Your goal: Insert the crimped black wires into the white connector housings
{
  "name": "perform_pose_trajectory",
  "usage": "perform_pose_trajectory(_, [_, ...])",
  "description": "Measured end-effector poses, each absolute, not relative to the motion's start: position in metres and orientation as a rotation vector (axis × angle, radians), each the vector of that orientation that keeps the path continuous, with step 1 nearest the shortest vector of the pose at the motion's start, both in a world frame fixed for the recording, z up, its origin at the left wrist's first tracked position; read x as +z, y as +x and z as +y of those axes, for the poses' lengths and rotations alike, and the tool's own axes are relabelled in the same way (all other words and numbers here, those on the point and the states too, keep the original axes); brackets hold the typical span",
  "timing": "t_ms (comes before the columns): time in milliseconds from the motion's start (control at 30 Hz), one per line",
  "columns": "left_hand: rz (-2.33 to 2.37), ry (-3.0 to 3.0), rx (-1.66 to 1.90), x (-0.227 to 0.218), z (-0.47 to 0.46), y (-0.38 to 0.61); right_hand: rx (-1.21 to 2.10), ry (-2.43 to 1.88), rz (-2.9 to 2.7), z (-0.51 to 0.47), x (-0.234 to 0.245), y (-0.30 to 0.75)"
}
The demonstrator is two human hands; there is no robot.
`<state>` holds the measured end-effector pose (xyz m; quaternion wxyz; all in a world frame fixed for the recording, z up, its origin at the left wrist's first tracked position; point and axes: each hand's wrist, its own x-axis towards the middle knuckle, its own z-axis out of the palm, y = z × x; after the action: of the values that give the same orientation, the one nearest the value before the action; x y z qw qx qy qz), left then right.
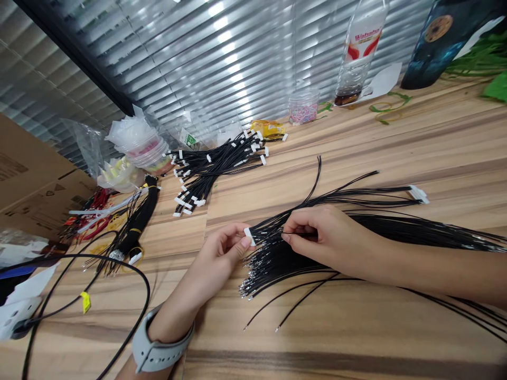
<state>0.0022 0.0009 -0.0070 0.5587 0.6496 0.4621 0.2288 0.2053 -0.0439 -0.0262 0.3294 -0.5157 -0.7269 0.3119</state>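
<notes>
Between the thumb and fingers of my left hand [227, 250] is a small white connector housing [250, 237], with black wires running from it to the right. My right hand [317, 232] pinches a thin black wire [295, 234] just right of the housing. Beneath both hands spreads a large bundle of black wires [273, 266], its metal-tipped ends fanned toward my left hand. Further right, another white connector [419, 194] caps several wires. Two loose wires [291, 285] stray below the bundle. The tip of the pinched wire is too small to make out.
Behind lies a pile of finished-looking cables [222, 166] with white connectors. A tied black wire bundle [137, 221] and a thick looped cable [148, 290] are at left. A bottle [358, 58], a small tub [303, 107] and stacked plastic containers [140, 142] stand along the blinds.
</notes>
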Motion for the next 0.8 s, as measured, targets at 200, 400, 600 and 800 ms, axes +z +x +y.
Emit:
perform_pose_trajectory(200, [1.086,1.554,0.52,-0.0081,0.0004,0.0007,0.796,-1.356,-1.874,-0.0432,-0.0265,0.2052])
perform_pose_trajectory(400, [1.066,1.561,0.507,-0.0107,0.0003,-0.0013,0.787,-1.357,-1.881,-0.0433,-0.0275,0.2054])
perform_pose_trajectory(600, [1.054,1.541,0.508,-0.0093,-0.0009,0.0002,0.77,-1.353,-1.907,-0.0439,-0.0295,0.2049])
perform_pose_trajectory(800, [1.055,1.521,0.51,-0.0065,-0.0032,0.0015,0.749,-1.36,-1.924,-0.0441,-0.0296,0.205])
